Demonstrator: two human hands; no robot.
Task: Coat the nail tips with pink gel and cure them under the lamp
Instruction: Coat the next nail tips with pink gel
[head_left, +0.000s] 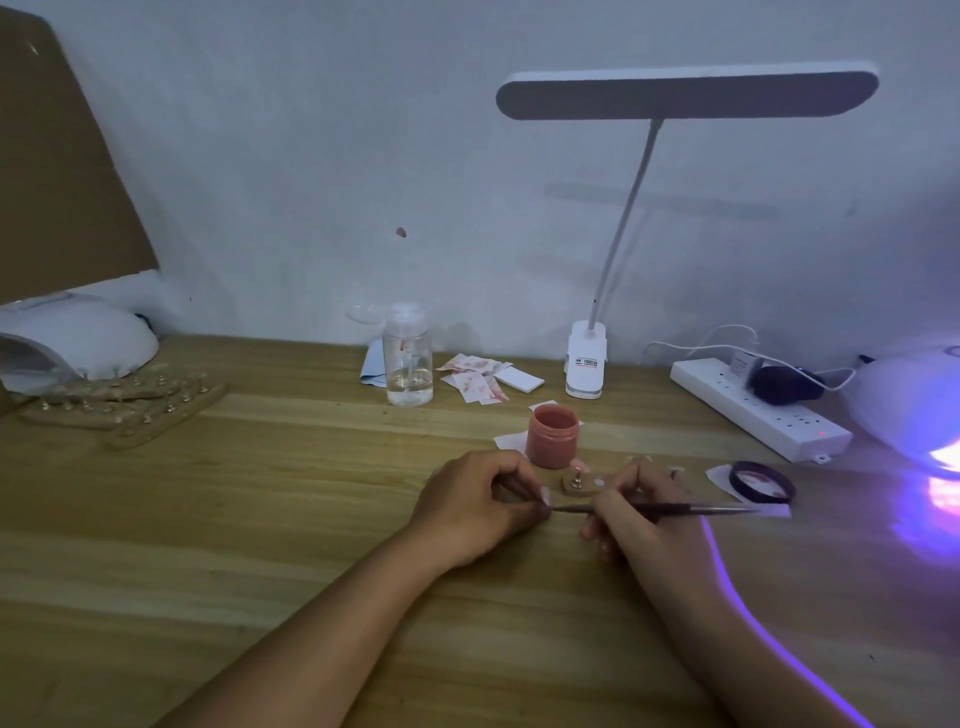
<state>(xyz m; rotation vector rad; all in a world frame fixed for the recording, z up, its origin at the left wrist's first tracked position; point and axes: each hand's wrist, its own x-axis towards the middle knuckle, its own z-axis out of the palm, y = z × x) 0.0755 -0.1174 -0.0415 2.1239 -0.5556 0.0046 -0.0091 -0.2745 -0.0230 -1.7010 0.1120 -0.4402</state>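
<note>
Mid-table, your left hand (475, 501) pinches one nail tip (545, 495), your right hand (636, 514) grips one brush (685, 508), one pink gel jar (552, 436) stands just beyond, the table (234, 519) runs wide near-left, and two lamps, far-left lamp (78, 338) and far-right lamp (909, 410), sit at its edges.

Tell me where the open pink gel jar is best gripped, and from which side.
Probably the straight side wall of the pink gel jar, below the rim, with the grip wrapping it from its left. It stands upright with its mouth open, so coming down from above risks touching the gel, and the small stand sits close in front of it.
</note>
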